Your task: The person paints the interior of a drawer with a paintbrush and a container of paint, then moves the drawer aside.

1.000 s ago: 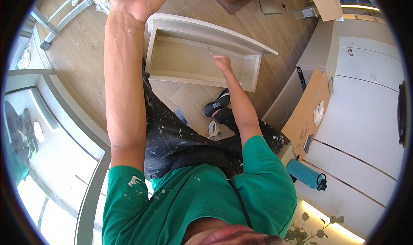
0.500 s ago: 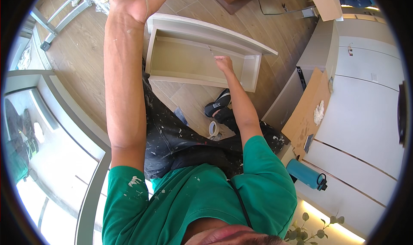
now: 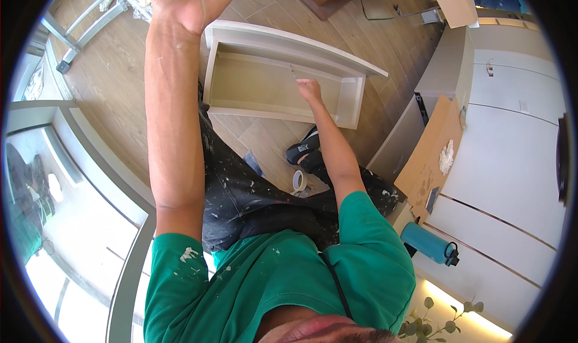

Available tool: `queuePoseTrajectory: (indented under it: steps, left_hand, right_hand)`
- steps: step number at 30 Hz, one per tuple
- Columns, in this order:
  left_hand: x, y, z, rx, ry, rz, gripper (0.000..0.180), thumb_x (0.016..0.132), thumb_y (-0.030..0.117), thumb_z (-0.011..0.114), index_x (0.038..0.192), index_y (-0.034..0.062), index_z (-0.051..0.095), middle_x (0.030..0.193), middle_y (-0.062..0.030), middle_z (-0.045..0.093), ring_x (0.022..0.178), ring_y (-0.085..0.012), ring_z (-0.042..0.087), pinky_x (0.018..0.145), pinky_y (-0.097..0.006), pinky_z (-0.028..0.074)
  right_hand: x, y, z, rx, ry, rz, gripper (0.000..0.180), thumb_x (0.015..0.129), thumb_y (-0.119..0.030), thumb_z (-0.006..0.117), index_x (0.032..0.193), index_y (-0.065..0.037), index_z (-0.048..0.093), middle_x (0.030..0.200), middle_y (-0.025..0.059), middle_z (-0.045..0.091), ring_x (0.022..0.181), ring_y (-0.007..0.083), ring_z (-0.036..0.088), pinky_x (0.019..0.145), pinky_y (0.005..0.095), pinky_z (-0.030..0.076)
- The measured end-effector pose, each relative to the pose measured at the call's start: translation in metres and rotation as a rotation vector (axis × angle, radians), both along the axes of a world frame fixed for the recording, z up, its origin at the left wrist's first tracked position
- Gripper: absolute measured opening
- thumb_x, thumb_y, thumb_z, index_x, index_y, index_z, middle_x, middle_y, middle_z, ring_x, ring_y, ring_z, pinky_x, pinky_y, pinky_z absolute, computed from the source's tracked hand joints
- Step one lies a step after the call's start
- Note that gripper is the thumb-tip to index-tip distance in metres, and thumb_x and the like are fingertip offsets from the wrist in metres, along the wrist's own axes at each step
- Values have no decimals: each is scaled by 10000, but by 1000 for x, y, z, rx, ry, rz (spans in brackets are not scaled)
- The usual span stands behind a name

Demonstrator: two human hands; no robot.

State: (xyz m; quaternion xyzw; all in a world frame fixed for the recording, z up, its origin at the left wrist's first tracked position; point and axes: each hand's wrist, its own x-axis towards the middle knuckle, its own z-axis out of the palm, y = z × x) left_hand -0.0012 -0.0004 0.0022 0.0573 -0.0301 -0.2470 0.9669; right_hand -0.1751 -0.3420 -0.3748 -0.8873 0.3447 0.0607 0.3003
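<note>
I see a pale, shallow drawer (image 3: 271, 84) lying on the wood floor (image 3: 120, 84) ahead of my legs, open side facing up toward me. Its long axis runs left to right across the view, tilting a little downward at the right end; the wider front panel lies along the far side and overhangs past the right end, pointing toward the white cabinets (image 3: 512, 138).

My right hand (image 3: 310, 90) reaches down inside the drawer, fingertips resting on the bottom panel near the far wall, right of centre. The fingers look loosely curled; I cannot tell whether they pinch anything.

My left hand (image 3: 192, 0) is raised at the top edge of the view, above the drawer's left end. Its fingers are cut off by the rim, so I cannot tell how the grip stands.

A roll of tape (image 3: 299, 180) lies on the floor by my dark shoe (image 3: 304, 147), just near of the drawer. A teal bottle (image 3: 428, 244) lies to my right beside a cardboard sheet (image 3: 430, 150) leaning on the cabinets.
</note>
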Motion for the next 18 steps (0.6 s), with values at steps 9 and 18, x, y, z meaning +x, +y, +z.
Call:
queuePoseTrajectory:
  steps: [9, 18]
  left_hand:
    - [0, 0, 0, 12, 21, 18, 630, 1069, 494, 304, 1452, 6, 416, 1419, -210, 502, 1274, -355, 506, 1046, -532, 438]
    - [1, 0, 2, -13, 18, 1, 642, 1068, 501, 300, 1460, 1, 400, 1423, -223, 489, 1271, -372, 501, 1048, -543, 437]
  right_hand:
    - [4, 6, 6, -4, 28, 30, 291, 794, -238, 658, 1043, -186, 799, 1034, 168, 749, 986, 342, 716, 883, 374, 554]
    - [5, 9, 3, -1, -32, 65, 321, 778, -252, 666, 1061, -176, 795, 910, 163, 756, 833, 285, 729, 801, 353, 554]
